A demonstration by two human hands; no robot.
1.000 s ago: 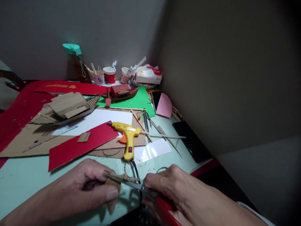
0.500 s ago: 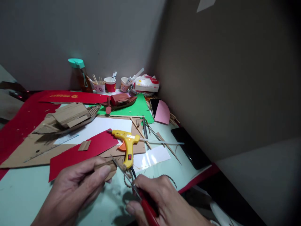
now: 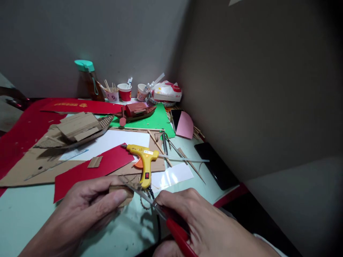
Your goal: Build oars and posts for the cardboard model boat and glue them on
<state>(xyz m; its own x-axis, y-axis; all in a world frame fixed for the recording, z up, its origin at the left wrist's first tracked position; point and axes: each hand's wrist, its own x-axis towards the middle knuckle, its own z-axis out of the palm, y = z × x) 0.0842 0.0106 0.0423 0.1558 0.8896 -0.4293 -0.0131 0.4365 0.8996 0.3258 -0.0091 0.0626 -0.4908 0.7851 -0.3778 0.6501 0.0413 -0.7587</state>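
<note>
Between the thumb and fingers of my left hand [image 3: 88, 210] is a small brown cardboard piece [image 3: 124, 200]. My right hand [image 3: 193, 221] grips red-handled scissors [image 3: 179, 233], whose metal blades point up and left to the edge of that cardboard. Whether the blades are closed on it I cannot tell. Just beyond my hands, a yellow glue gun [image 3: 146, 160] lies on its side with a clear glue stick in its back. Further left sits a cardboard model boat [image 3: 83, 130], and behind it a smaller red-brown model boat [image 3: 136, 111].
A red sheet [image 3: 109, 160] with a cardboard scrap lies left of the glue gun. Black phone [image 3: 217, 166] at the right edge, near the wall. Along the back stand a bottle [image 3: 89, 80], paper cups [image 3: 124, 93] and a tissue pack [image 3: 167, 92].
My right hand and the scissors have shifted right, and the blades now lie across the cardboard's upper edge. The left hand stays pinched on the piece. The whole view has moved slightly.
</note>
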